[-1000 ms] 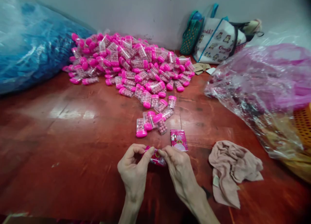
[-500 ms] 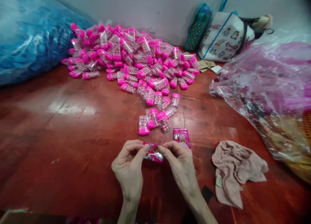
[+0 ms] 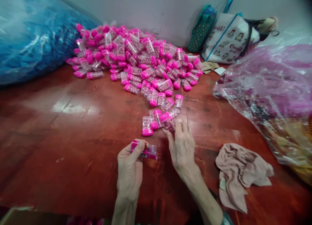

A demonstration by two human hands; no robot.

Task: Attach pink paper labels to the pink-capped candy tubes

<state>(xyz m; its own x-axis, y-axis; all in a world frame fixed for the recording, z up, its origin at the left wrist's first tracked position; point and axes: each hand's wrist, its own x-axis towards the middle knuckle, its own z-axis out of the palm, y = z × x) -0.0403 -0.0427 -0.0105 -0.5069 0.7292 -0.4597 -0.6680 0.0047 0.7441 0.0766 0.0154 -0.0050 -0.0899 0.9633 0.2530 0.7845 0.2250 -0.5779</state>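
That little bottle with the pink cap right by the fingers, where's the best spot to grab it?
Probably by its clear body, pinched across the two long sides from above. The little bottle lies flat on the table at the near edge of the pile, with its pink cap pointing away. The right hand is already at its near end, while the left hand holds a pink wrapper.
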